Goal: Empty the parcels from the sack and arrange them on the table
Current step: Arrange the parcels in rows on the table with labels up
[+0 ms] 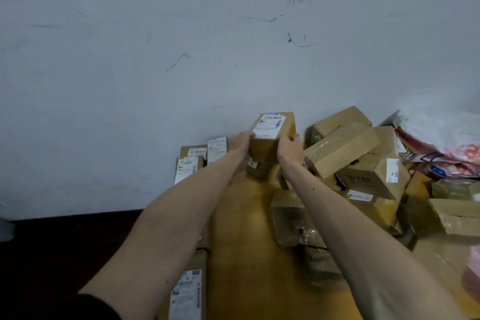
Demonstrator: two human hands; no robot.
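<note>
The fingers (296, 138) of my right hand (289, 150) curl over the right side of a small cardboard parcel (270, 145). My left hand (240, 141) clamps the opposite side, so the box is gripped between both hands and held clear of the surface (246, 241). Its shipping label (270, 125) faces up toward the camera, which I judge is deliberate, since the address side is readable that way (handy for matching the others). Directly beneath it sits another small box (257, 167), partly hidden by my wrists; I cannot tell whether the two touch.

To the left, a row of parcels (192, 161) lies along the surface's left edge with labels showing, running back to the wall (181, 60). One more labelled parcel (187, 291) lies on the same edge close to me. That looks like the arranged line, and I take the held box to be bound for its far end.

To the right, the unsorted heap (345, 148) sits tilted, just beside my right wrist. Behind it is what looks like the sack (441, 135). A clear-wrapped parcel (291, 215) lies partly under my right forearm.

The open room is the bare strip between my forearms. The left edge drops straight to the dark floor (52, 254), so there is little margin on that side.
</note>
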